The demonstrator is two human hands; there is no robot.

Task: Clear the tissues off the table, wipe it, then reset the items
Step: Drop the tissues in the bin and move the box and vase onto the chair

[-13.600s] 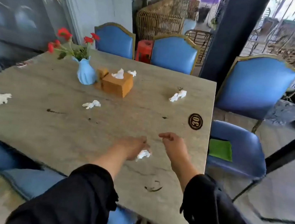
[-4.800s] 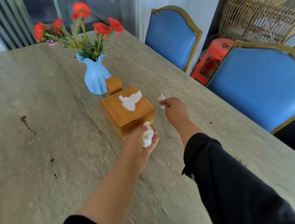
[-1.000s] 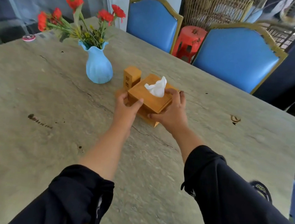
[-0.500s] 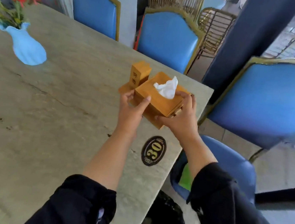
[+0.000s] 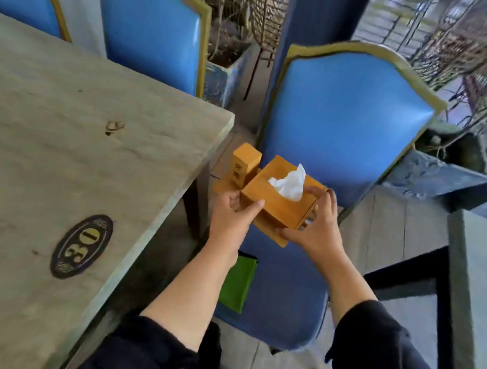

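Observation:
A wooden tissue box (image 5: 277,197) on a wooden base, with a small upright wooden block (image 5: 245,166) at its back left and a white tissue (image 5: 290,182) poking out of the top, hangs in the air past the table's right edge, over a blue chair seat (image 5: 283,296). My left hand (image 5: 232,216) grips its left side, thumb on the front face. My right hand (image 5: 316,227) grips its right side. The stone table (image 5: 58,137) lies to the left and bears an oval "30" plaque (image 5: 81,245).
A folded green cloth (image 5: 238,281) lies on the chair seat under my left wrist. Blue chairs (image 5: 151,22) stand along the table's far side. A dark pillar (image 5: 317,24) rises behind the near chair's backrest (image 5: 345,117). Another table's edge (image 5: 480,290) is at right.
Both hands have carried the tissue box rightward, off the table top and out over the blue chair. The view has swung right, so the vase has left the frame.

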